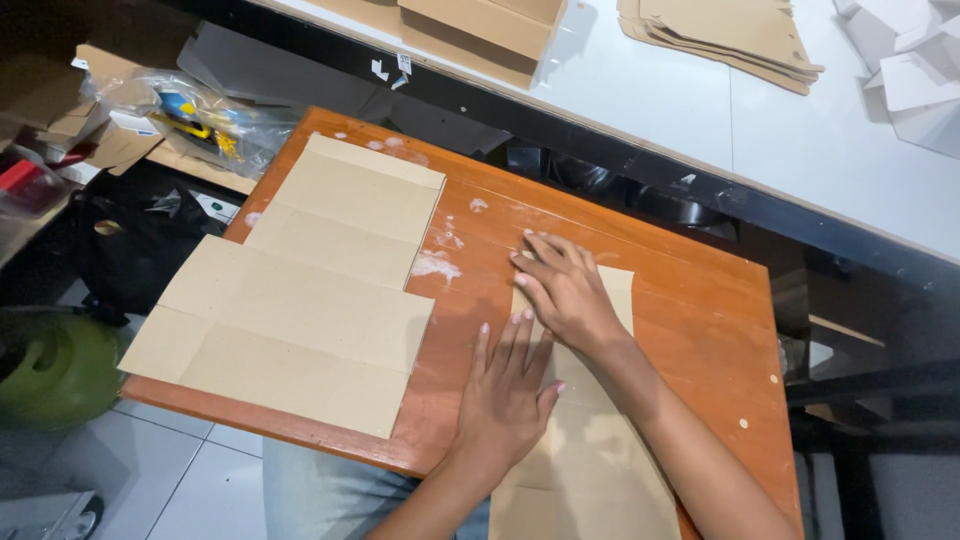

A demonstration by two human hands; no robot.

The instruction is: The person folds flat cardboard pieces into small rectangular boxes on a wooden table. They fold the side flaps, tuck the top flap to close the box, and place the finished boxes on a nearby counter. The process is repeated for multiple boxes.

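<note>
My left hand [508, 390] lies flat, fingers spread, on a narrow brown cardboard piece [590, 455] that runs from the near edge toward the middle of an orange wooden board [700, 320]. My right hand [562, 285] presses palm-down on the far end of the same piece, crossing just above the left hand. Neither hand grips anything. A larger flat cardboard blank [300, 290] with fold creases lies to the left on the board, apart from both hands.
A white table [800, 130] behind carries stacks of brown cardboard [725, 35], a folded box [480, 25] and white paper pieces [910, 70]. A plastic bag [195, 120] sits at the left. A green round object [55, 370] rests on the tiled floor.
</note>
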